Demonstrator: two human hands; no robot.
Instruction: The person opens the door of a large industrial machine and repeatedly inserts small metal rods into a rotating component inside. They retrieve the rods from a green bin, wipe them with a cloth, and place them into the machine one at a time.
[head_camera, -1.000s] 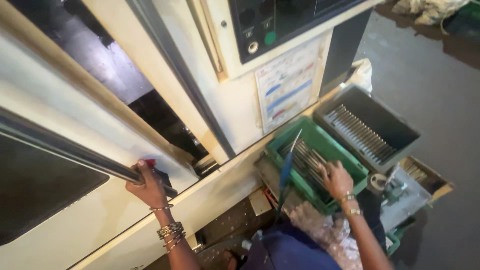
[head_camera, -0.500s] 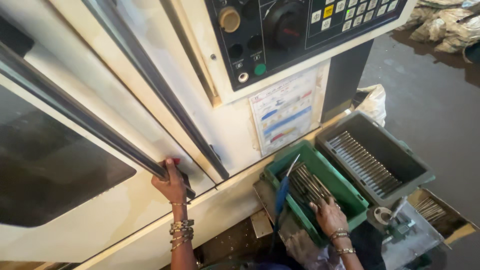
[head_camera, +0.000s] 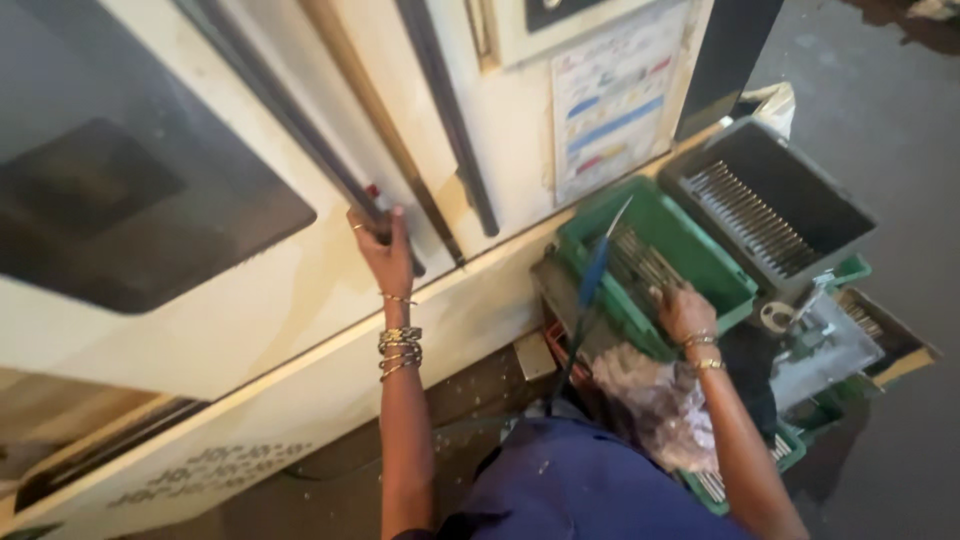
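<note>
**One hand on the machine door handle, the other in a bin of metal rods**

The left hand (head_camera: 385, 250) was raised against the front of a large cream-coloured machine (head_camera: 250, 330), its fingers wrapped around the lower end of a long dark door handle (head_camera: 300, 130) that ran slantwise up the sliding door. The grip was firmly closed on the bar. A stack of bangles (head_camera: 400, 350) sat on that wrist. Beside the handle, the door's dark window (head_camera: 120, 200) filled the upper left of the view.

The right hand (head_camera: 685, 312) was well apart from the left, down in a green crate (head_camera: 720, 265) that stood at the foot of the machine. It rested, palm down, on a row of thin metal rods (head_camera: 640, 262) lying side by side in the crate; whether the fingers had closed on any rod could not be told. Bangles showed on this wrist too.

A blue-handled tool (head_camera: 592, 275) leaned upright against the near edge of the green crate. Just beyond the crate stood a grey bin (head_camera: 830, 210), holding another neat row of rods. A crumpled clear plastic bag (head_camera: 655, 400) lay under the right forearm. On the machine's panel above the crate hung a printed sheet (head_camera: 610, 100) with coloured bars.
</note>
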